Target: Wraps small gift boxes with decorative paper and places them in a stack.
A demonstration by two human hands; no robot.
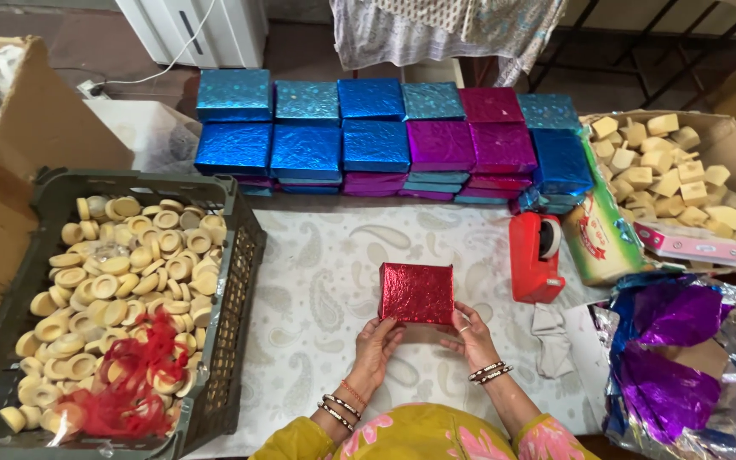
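Head view | my left hand (375, 341) and right hand (470, 334) pinch red foil-wrapped square box (416, 293) | on white paisley-patterned cloth (317, 273) | red plastic tape dispenser (537, 255) just right of box

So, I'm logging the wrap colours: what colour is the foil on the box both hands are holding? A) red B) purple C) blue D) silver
A: the left hand and right hand grip the lower edge of a red foil-wrapped box, while the blue and purple wrapped boxes sit stacked behind it.
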